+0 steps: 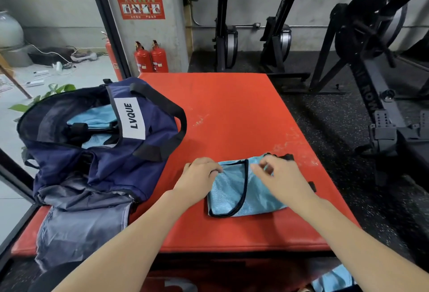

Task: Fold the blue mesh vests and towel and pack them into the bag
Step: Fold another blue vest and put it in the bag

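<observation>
Mesh cloth vest, scuffed red mat, matt fabric bag

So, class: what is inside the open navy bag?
Inside the bag, light blue mesh fabric shows through the opening, partly crossed by a black strap. How many pieces lie there, and anything beneath, is hidden.

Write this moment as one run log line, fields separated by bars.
step: folding vest | left hand: grips edge | right hand: pinches top | bag: open

Bag left on mat; folded vest right of it.
</observation>
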A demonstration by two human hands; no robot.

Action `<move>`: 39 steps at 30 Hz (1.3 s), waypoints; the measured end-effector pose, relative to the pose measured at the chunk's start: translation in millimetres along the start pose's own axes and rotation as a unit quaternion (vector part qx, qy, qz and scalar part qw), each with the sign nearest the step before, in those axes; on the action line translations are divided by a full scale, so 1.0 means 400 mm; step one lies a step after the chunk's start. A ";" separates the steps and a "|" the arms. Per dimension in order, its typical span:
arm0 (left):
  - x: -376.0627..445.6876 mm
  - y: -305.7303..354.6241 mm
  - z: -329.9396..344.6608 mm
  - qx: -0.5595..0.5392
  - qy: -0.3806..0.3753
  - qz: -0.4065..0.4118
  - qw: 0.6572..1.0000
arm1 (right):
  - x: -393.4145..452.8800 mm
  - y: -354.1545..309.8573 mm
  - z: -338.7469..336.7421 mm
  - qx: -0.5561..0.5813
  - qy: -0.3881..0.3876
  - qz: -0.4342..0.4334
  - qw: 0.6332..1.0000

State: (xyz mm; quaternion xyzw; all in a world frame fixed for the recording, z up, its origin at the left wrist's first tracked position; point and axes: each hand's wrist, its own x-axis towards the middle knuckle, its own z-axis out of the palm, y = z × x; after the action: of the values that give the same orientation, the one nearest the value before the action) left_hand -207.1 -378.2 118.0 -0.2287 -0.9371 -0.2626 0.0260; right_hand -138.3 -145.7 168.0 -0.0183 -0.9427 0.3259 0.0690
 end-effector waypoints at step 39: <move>-0.088 0.078 -0.010 -0.063 -0.021 0.148 0.987 | -0.094 0.052 0.055 -0.027 -0.083 -0.130 0.988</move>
State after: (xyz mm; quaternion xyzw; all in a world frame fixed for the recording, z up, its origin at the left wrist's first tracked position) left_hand -162.1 -371.1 130.6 -0.3715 -0.8746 -0.3100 0.0308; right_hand -104.4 -145.6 133.6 0.1294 -0.9480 0.2892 0.0312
